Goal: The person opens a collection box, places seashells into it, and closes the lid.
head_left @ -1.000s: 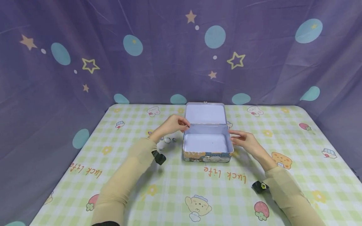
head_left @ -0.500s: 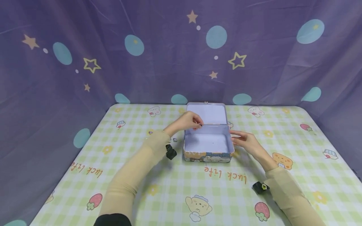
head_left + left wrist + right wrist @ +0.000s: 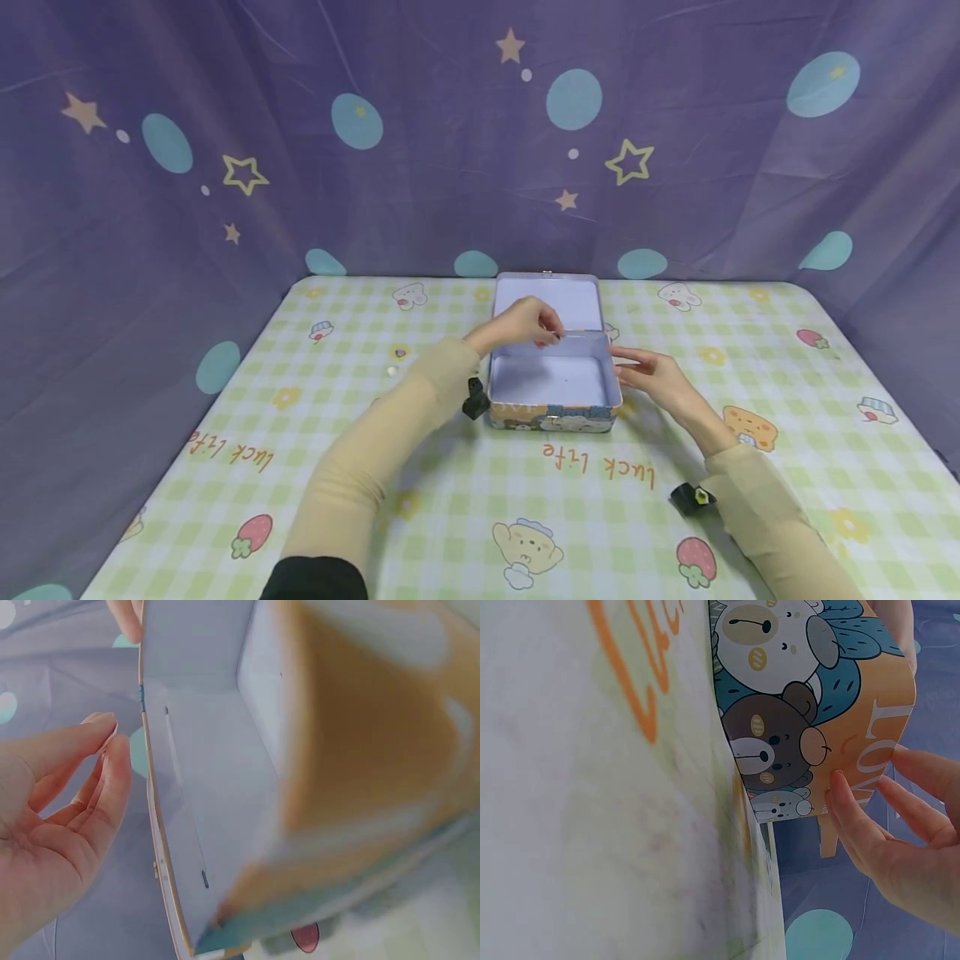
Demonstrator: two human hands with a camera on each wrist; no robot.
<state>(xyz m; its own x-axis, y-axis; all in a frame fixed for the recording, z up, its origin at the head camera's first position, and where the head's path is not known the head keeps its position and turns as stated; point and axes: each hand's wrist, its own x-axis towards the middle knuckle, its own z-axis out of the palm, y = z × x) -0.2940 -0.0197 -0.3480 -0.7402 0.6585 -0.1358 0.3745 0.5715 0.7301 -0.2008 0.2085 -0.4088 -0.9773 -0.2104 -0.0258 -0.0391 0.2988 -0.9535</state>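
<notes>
I am viewing the tin box point(image 3: 517, 417) standing lid-open on the tablecloth point(image 3: 450, 517), which is stretching widely before its front edge. Pale walls are showing inside, printed bears point(image 3: 769, 739) outside. The right hand point(image 3: 658, 382) is touching its side, fingers straight; the left hand point(image 3: 525, 321) (fingertips nearing thumb, any contents I cannot tell) is hovering by the opening, farther right than before.

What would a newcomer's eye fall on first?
Probably the open, pale-lined, rectangular metal-looking box on the far half of the green-and-white checked cloth. The person's left hand hangs above it, and the right hand touches its right side. Behind, a star-patterned purple fabric curtain spans the background.
</notes>
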